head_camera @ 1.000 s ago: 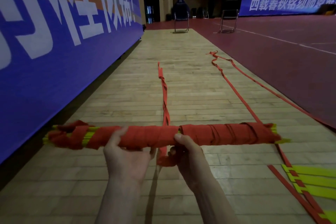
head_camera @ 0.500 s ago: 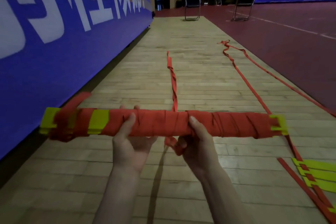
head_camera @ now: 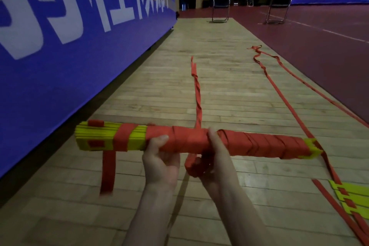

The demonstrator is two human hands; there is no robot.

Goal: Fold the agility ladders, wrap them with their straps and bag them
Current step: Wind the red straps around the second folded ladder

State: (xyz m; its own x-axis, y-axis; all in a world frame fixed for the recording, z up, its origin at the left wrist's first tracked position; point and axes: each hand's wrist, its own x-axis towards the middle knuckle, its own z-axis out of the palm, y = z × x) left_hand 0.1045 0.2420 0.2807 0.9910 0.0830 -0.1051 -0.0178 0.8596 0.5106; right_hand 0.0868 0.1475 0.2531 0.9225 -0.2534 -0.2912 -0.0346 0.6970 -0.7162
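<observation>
Gripping the folded agility ladder bundle (head_camera: pixel 235 143) from below, the left hand (head_camera: pixel 161 161) and the right hand (head_camera: pixel 214 159) held it roughly level above the wooden floor (head_camera: pixel 229 78), crosswise to the view. The left hand had its fingers curled under the bundle and its thumb laid over the near face, just left of the middle. The right hand sat just beside it, thumb over the top of the roll, fingers closed around the bundle together with a bunched loop of red strap (head_camera: pixel 192 166) that hung below the palm.

Red strap windings covered the bundle from the middle to the right end. At the left end, the stacked yellow rungs (head_camera: pixel 93 138) showed bare between 2 red bands, and a short red strap tail (head_camera: pixel 107 171) hung down from that end, blurred.

From the top of the roll, at the right thumb, the free length of strap (head_camera: pixel 197 94) ran away along the floor, twisted in places. A second red strap (head_camera: pixel 279 90) lay further right, running from a tangle far down the floor toward the lower right corner, where a second ladder's yellow rungs (head_camera: pixel 353 195) lay flat on the floor.

A blue banner (head_camera: pixel 60 46) with white characters stood along the left side. 2 folding chairs (head_camera: pixel 220 9) stood at the far end, near the dark red court surface (head_camera: pixel 319 46)
</observation>
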